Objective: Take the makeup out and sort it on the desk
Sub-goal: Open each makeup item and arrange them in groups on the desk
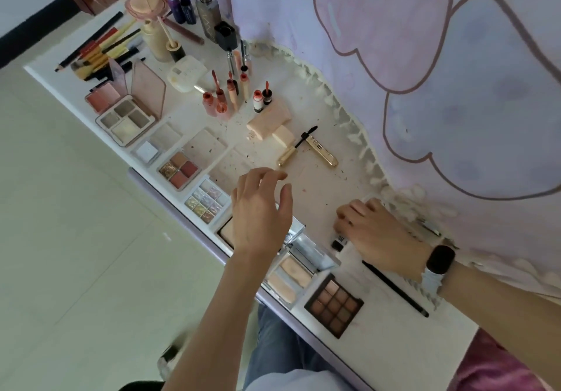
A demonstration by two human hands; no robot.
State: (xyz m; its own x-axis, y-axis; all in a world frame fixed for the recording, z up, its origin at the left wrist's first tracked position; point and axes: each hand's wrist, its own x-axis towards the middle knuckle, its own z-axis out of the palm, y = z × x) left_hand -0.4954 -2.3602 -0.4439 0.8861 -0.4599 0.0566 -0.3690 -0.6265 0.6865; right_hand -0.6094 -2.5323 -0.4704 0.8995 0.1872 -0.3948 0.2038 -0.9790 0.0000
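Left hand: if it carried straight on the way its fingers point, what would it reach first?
Probably the gold mascara wand lying uncapped beside its gold tube. The left hand hovers open above the desk, fingers aimed up-frame. Its height is unclear, so it might pass above them.

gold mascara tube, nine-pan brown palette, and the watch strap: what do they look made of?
Gold mascara tube: shiny metallic finish with bright highlights; probably metallised plastic, possibly metal.
Nine-pan brown palette: dark matte case, likely plastic or card; the pans look like pressed powder, some slightly shimmery.
Watch strap: pale, soft-looking band, seemingly fabric or silicone; too blurred to settle.
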